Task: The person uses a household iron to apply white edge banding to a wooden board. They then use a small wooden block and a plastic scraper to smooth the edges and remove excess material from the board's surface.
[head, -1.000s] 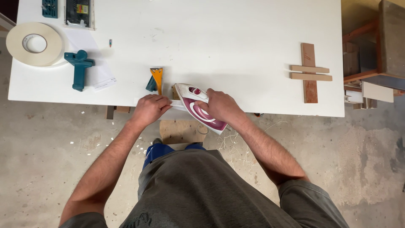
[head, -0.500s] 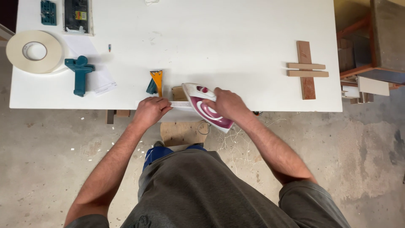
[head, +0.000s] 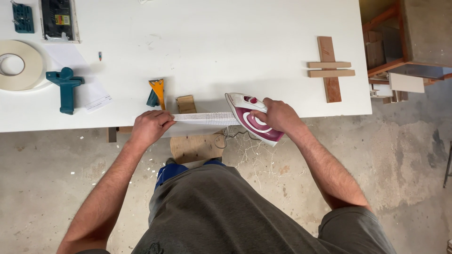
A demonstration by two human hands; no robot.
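My right hand [head: 275, 115] grips the handle of a white and maroon clothes iron [head: 250, 116], tipped on its side against the front edge of the white table [head: 226, 51]. My left hand [head: 149, 126] pinches one end of a thin pale strip of edge banding [head: 205, 118] that runs along that edge to the iron's tip. A small wooden block [head: 186, 103] lies on the table just behind the strip.
An orange and teal scraper [head: 156, 92], a teal hand tool [head: 65, 87] on a paper sheet, a large roll of pale tape [head: 20, 65] and a wooden cross piece [head: 329, 69] lie on the table. A wooden board [head: 194, 146] sits below. Concrete floor all round.
The iron and my right hand have slid to the right along the table edge, uncovering more of the strip. My left hand has stayed on the strip's left end.
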